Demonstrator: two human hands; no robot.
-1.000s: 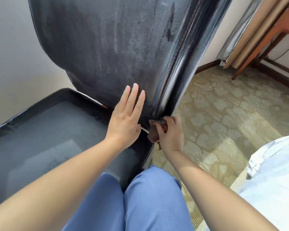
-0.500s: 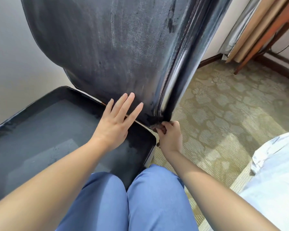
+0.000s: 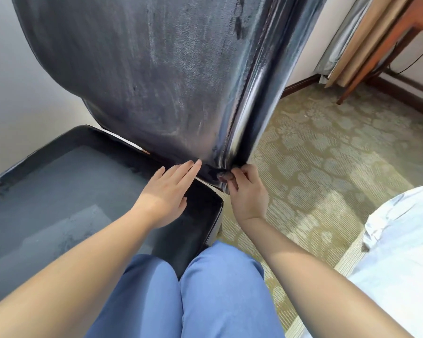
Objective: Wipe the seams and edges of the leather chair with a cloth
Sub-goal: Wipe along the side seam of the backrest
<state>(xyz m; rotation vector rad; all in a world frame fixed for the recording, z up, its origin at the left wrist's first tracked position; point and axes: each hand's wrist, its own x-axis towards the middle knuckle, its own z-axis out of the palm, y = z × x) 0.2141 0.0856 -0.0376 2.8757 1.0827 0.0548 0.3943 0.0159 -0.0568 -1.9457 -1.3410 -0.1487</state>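
Chair [image 3: 156, 81]: one cloth [image 3: 224, 177] clamped in right grip [image 3: 248, 193], left hand [image 3: 167, 191] flat, fingers apart.

We see open carpet [image 3: 327, 172] right of the chair back [image 3: 156, 69], reaching to the wooden table leg [image 3: 366, 69] and white bedding [image 3: 401, 240]. On the left, the wall [image 3: 15, 93] stands close beside the seat [image 3: 59, 191]; our knees [image 3: 181, 289] crowd its front corner.
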